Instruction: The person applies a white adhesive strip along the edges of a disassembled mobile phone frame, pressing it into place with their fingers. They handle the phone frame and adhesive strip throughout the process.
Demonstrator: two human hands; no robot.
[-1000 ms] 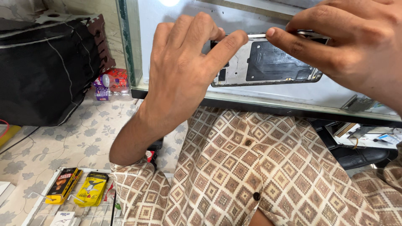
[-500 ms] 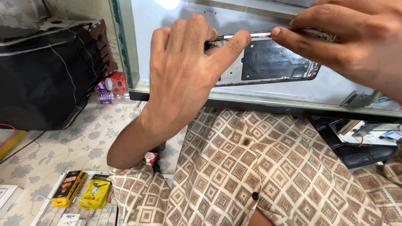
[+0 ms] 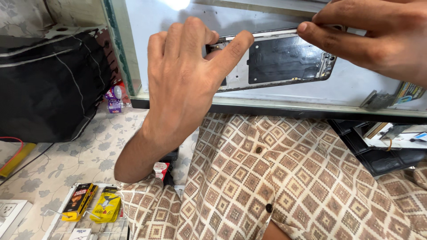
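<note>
We are holding an opened phone frame (image 3: 275, 60) flat on the pale glass tabletop (image 3: 347, 89), just beyond the edge nearest our chest. Our left hand (image 3: 187, 84) spreads over the frame's left end, the thumb pressing along its top corner and the fingers curled down over the edge, so that end is mostly hidden. Our right hand (image 3: 373, 42) comes in from the upper right, its fingers pinched narrowly on the frame's top rail near the right corner.

The frame looks thin and light, a metal rim around a dark inner plate, with small parts showing at the right end. We judge it stiff along its length but easy to twist or bend, and its smooth rim likely to slip on the glass. The safest hold seems to be on the outer rails near the corners, as both hands have it now, and not on the dark middle plate.

Beneath the tabletop lie our patterned shirt (image 3: 311, 178), a black bag (image 3: 49, 89) to the left, and two small yellow packets (image 3: 93, 203) on the floral floor covering.
</note>
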